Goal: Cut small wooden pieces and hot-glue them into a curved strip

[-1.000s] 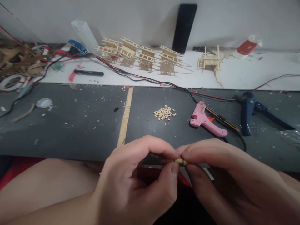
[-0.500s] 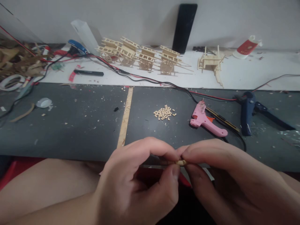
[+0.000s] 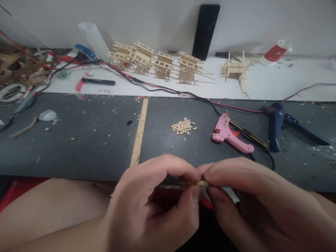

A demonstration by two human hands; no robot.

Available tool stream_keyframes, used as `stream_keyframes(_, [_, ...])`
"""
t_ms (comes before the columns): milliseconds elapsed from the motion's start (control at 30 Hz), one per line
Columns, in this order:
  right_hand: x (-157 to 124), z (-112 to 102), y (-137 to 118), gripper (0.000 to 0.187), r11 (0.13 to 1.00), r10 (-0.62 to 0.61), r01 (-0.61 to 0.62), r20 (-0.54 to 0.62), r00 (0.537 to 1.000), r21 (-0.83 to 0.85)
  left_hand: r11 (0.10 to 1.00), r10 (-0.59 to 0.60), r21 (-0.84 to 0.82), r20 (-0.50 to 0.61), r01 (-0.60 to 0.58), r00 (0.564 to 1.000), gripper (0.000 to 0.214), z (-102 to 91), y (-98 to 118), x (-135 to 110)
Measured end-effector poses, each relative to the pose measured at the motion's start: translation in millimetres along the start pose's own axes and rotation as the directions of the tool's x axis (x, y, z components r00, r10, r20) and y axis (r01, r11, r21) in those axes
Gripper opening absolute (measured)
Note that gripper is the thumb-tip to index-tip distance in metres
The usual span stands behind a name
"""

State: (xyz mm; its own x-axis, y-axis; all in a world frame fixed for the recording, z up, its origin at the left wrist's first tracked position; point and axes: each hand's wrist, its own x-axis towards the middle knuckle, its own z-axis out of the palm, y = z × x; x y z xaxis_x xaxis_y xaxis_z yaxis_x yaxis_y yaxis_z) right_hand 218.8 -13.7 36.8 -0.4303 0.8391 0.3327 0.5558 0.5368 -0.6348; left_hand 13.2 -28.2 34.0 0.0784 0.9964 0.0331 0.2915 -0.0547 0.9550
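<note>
My left hand (image 3: 154,199) and my right hand (image 3: 249,196) meet in front of the edge of the dark cutting mat (image 3: 78,147). Between their thumbs and fingertips they pinch a small pale wooden piece (image 3: 202,183). My fingers hide most of it, so its exact shape is hidden. Farther ahead on the mat lies a small heap of tiny wooden blocks (image 3: 182,126), out of reach of my fingers' present position.
A pink hot glue gun (image 3: 228,135) and a blue glue gun (image 3: 275,127) lie on the mat, their wires trailing back. A wooden strip (image 3: 139,133) crosses it. Several wooden cart models (image 3: 162,66) stand on the white shelf behind.
The whole view has shifted slightly. My hands stay close together, still pinching the small wooden piece, with only slight finger movement.
</note>
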Motion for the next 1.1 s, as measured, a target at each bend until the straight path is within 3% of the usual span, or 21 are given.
stream_keyframes(133, [-2.3, 2.3, 0.6, 0.026, 0.999, 0.025, -0.025, 0.031, 0.999, 0.02, 1.0, 0.008, -0.007, -0.011, -0.008, 1.0, 0.023, 1.2, 1.6, -0.5])
stream_keyframes(400, [-8.3, 8.5, -5.0, 0.01, 0.994, 0.101, -0.097, -0.096, 0.99, 0.045, 1.0, 0.022, -0.003, -0.027, -0.022, 0.999, 0.022, -1.3, 1.4, -2.6])
stream_keyframes(567, [5.0, 12.3, -13.9, 0.015, 0.991, 0.128, -0.132, -0.181, 0.975, -0.014, 0.999, 0.019, 0.038, -0.023, -0.018, 1.0, 0.024, -0.5, 2.3, -3.5])
stream_keyframes(1100, [5.4, 16.0, -16.9, 0.017, 0.989, 0.115, -0.131, -0.195, 0.974, -0.071, 0.997, 0.073, 0.041, -0.047, -0.071, 0.996, 0.023, 1.7, 2.4, -1.9])
